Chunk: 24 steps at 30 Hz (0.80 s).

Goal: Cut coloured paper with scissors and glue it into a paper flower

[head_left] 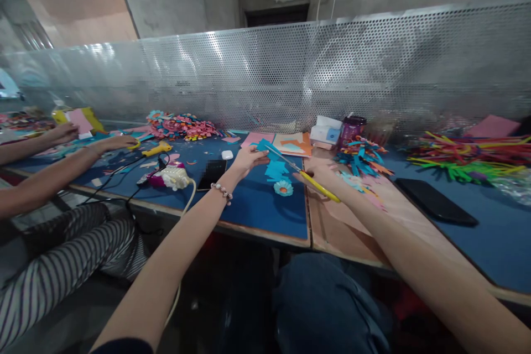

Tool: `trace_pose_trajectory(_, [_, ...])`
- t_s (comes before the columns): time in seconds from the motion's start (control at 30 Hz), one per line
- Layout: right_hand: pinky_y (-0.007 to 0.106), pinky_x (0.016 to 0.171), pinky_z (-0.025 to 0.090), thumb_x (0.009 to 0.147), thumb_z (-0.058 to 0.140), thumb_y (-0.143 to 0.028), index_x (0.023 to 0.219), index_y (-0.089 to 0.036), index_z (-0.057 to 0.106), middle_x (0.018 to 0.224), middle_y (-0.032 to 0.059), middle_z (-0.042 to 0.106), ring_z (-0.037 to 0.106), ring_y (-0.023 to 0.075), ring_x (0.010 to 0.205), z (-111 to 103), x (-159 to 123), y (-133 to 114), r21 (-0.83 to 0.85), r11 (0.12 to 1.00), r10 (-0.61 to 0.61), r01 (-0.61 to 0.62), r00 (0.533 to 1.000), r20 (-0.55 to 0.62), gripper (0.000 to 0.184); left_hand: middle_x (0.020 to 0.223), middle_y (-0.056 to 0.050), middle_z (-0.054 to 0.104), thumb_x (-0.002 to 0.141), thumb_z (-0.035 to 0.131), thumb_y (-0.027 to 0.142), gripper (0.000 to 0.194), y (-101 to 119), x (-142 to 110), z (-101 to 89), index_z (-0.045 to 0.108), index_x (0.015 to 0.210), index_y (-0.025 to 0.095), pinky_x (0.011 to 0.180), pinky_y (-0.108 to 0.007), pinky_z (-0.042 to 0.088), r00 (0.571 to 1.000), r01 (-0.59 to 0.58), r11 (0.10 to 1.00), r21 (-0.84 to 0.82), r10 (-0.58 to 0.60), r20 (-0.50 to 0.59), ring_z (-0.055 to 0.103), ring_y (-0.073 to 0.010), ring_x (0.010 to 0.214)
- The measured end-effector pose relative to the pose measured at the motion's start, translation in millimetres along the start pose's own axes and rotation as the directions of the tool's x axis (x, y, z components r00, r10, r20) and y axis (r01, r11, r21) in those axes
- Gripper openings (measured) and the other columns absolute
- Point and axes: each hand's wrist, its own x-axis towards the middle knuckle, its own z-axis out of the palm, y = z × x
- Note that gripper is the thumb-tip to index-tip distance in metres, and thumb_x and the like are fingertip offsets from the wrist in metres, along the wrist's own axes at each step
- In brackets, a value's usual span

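Above the blue table, my left hand (248, 159) pinches a small piece of blue paper (264, 145) between thumb and fingers. My right hand (318, 172) is wrapped round the handles of yellow-handled scissors (321, 188). The scissor blades point up and to the left and reach the blue paper; whether they are cutting into it I cannot tell. Under them lie several blue paper strips (275, 168). A light blue paper flower (283, 188) with an orange centre rests just in front of these strips.
Pink and orange paper sheets (290, 144) lie behind my hands. A phone (212, 174), a white earbud case (227, 154) and a power strip (172, 177) with cords are to the left. At right are coloured strips (464, 155) and a black phone (435, 201). A co-worker's hand (120, 142) works at far left.
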Motion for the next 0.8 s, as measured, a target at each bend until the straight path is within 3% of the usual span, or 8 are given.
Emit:
trace_pose_trajectory(0.17, [0.025,0.048,0.027,0.082,0.034,-0.068,0.072,-0.012,0.069,0.056,0.0082,0.062,0.052,0.0141,0.049,5.1,3.2,7.1,0.026,0.999,-0.043,0.044,0.999,-0.008,0.067,0.067,-0.003,0.063,0.063,0.078,0.017,0.025,-1.3,0.4,-0.4,0.057,0.075,0.01,0.082,-0.041,0.052,1.0,-0.003,1.0,-0.001,0.003,-0.004,0.066,-0.0159,0.067])
trace_pose_trajectory(0.37, [0.025,0.048,0.028,0.082,0.034,-0.068,0.075,-0.013,0.07,0.062,0.0098,0.065,0.055,0.0151,0.053,2.8,2.8,4.0,-0.025,1.0,-0.006,0.006,1.0,0.001,0.067,0.068,-0.003,0.063,0.064,0.078,0.02,0.025,-5.6,3.2,-4.3,0.058,0.075,0.01,0.082,-0.04,0.052,1.0,-0.017,1.0,0.002,0.017,0.018,0.066,-0.0164,0.067])
trace_pose_trajectory(0.8, [0.025,0.047,0.023,0.08,0.03,-0.072,0.074,-0.013,0.072,0.06,0.0101,0.064,0.051,0.014,0.049,4.8,3.1,6.3,-0.079,0.997,-0.017,0.014,0.999,-0.042,0.073,0.071,-0.004,0.064,0.065,0.077,0.02,0.025,-7.5,5.0,-6.3,0.058,0.079,0.01,0.083,-0.04,0.052,1.0,0.001,1.0,-0.007,-0.001,0.028,0.066,-0.0161,0.069])
